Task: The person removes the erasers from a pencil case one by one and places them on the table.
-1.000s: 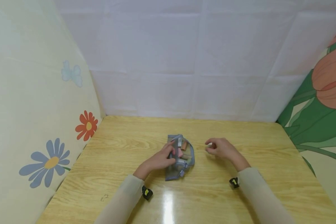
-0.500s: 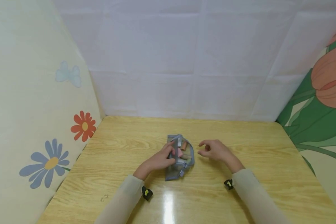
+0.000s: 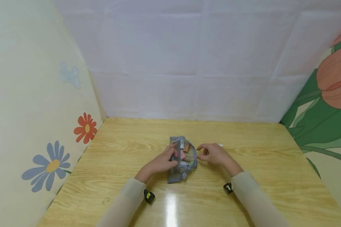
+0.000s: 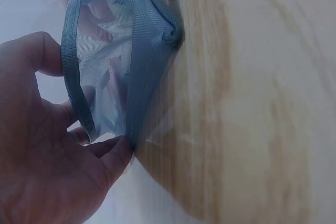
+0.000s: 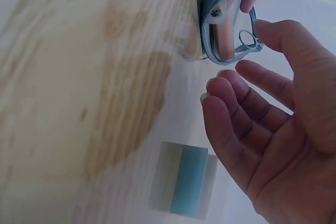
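A grey-blue mesh zipper pouch (image 3: 174, 176) lies on the table with its mouth toward the right. Inside are several small blocks, among them a pink block (image 3: 182, 154) and an orange-brown block (image 3: 186, 147). My left hand (image 3: 162, 160) holds the pouch at its left side; in the left wrist view, thumb and fingers are bent around its trimmed edge. My right hand (image 3: 216, 156) is beside the pouch's mouth, its fingers loosely bent and holding nothing. In the right wrist view, the thumb is close to the rim; whether it touches is unclear.
A small teal-and-whitish block (image 5: 190, 179) lies on the table beyond my right hand in the right wrist view. The head view shows a white bit (image 3: 220, 145) behind that hand. The wooden table (image 3: 125, 138) meets a white cloth (image 3: 159, 63) at the back.
My right hand has moved left to the mouth of the pouch, and a white bit now shows behind it. The left hand and the pouch have stayed in place.
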